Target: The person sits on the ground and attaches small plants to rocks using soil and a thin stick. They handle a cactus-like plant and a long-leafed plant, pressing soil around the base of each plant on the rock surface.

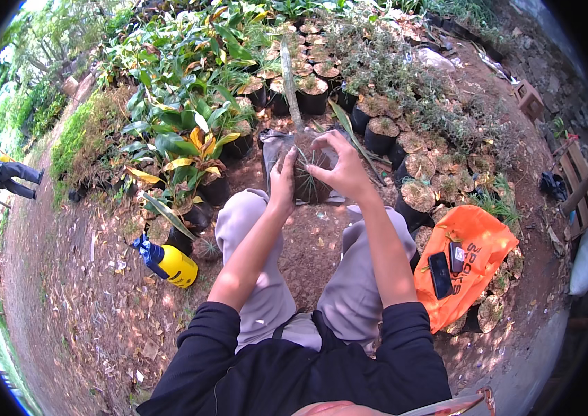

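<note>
Between my knees stands a small spiky rosette plant (pixel 313 174) with thin pale-green leaves radiating over a brown, soil-coloured mass. My left hand (pixel 284 179) lies along its left side, fingers nearly straight and dark with soil at the tips. Whether those fingers grip a leaf is too small to tell. From the right, my right hand (pixel 348 169) arches over the plant, thumb and forefinger apart, the thumb tip close to the leaves. Behind and under the plant is grey-black plastic sheeting (pixel 275 145). A long mottled stem-like piece (pixel 289 78) extends away beyond my hands.
A yellow pressure sprayer (pixel 177 268) lies left, near another spiky plant (pixel 206 248). An orange bag (pixel 473 234) bearing writing holds a phone (pixel 439 275) and a small dark object (pixel 456 256). Black nursery bags (pixel 313 96) and leafy plants (pixel 190 119) surround the front. A person (pixel 3 171) is far left.
</note>
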A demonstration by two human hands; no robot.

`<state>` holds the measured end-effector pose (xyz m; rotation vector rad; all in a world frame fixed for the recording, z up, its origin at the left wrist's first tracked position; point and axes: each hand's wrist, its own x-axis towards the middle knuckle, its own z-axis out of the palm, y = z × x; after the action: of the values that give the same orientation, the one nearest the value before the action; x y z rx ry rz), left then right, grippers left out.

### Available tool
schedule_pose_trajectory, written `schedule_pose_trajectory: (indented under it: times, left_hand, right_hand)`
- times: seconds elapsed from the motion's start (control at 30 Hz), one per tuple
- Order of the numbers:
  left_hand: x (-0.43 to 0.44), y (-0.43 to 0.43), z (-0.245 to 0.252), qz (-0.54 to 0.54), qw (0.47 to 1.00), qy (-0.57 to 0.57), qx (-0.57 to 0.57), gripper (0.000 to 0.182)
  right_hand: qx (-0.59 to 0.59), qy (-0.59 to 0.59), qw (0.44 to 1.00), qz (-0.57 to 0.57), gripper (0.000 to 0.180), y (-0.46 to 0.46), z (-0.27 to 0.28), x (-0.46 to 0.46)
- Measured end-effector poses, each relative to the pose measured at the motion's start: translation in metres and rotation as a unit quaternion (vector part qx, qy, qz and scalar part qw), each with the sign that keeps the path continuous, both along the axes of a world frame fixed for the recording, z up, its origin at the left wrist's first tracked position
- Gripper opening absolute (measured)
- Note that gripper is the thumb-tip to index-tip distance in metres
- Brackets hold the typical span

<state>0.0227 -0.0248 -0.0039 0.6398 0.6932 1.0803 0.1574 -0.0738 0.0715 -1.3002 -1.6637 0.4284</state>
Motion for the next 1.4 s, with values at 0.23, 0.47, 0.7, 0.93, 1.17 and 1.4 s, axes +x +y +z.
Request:
schedule_pose_trajectory:
  times: [0.23,0.47,0.7,0.93,1.17,1.4]
  left_hand:
    - [-0.003,0.005,0.000,-0.071,0.994,-0.076,-0.025,0.043]
    - [-0.003,0.005,-0.004,-0.096,0.995,-0.034,-0.019,0.048]
    - [-0.003,0.005,0.007,-0.012,0.991,-0.130,-0.037,0.057]
    - [-0.009,0.011,0.005,-0.026,0.978,-0.209,-0.017,0.072]
    - [-0.013,0.021,0.000,-0.089,0.982,-0.162,0.042,0.062]
    - [-0.030,0.012,0.014,-0.050,0.988,0.049,0.139,0.067]
  right_hand:
    - [-0.048,0.064,0.997,-0.006,0.031,0.003,-0.006,0.004]
    - [-0.034,0.213,0.973,-0.083,0.024,0.012,-0.018,0.010]
    - [-0.151,0.200,0.962,-0.111,0.058,0.012,-0.026,0.016]
    - [-0.217,0.185,0.958,0.030,0.100,0.011,-0.039,0.002]
    - [-0.195,0.389,0.899,0.047,0.088,0.017,-0.051,0.007]
    - [-0.056,0.368,0.928,0.024,0.085,0.022,-0.035,-0.007]
